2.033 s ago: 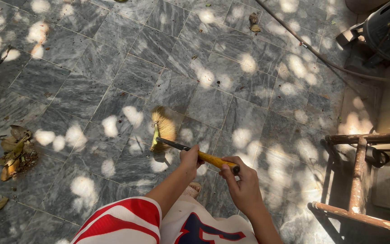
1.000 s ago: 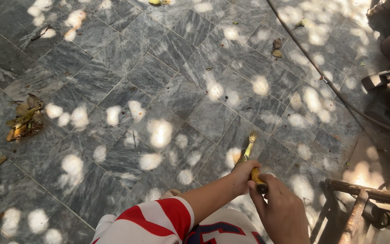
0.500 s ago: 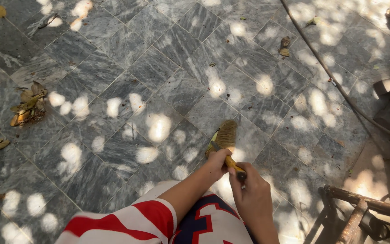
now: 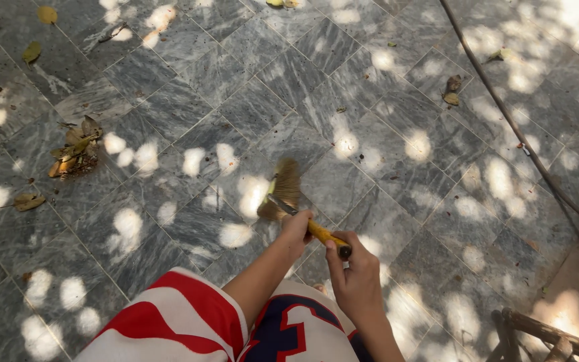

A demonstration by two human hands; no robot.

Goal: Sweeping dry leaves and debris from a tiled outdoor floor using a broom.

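Open grey marble-tile floor [image 4: 249,107] ahead of the short straw hand broom [image 4: 281,190].
Obstacles: heap of dry brown leaves [image 4: 74,153] well to the left; thin dark hose [image 4: 504,114] running diag. down the right side; rusty metal frame [image 4: 544,332] at bottom-right corner; a few loose leaves near top edge.

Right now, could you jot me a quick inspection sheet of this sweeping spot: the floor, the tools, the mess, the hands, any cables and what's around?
Surface: grey marble floor, square tiles, dappled with sunlight.
Job's things: short broom with straw bristles on the floor and a yellow handle.
Clutter: pile of dry leaves at left; loose leaf below it; two leaves near the cable; scattered leaves along the top edge.
Hands: left hand grips the handle near the bristles; right hand grips its end.
Cables: thin cable runs diagonally across the right side.
Surroundings: rusty metal frame at bottom right; red and white shirt at the bottom.
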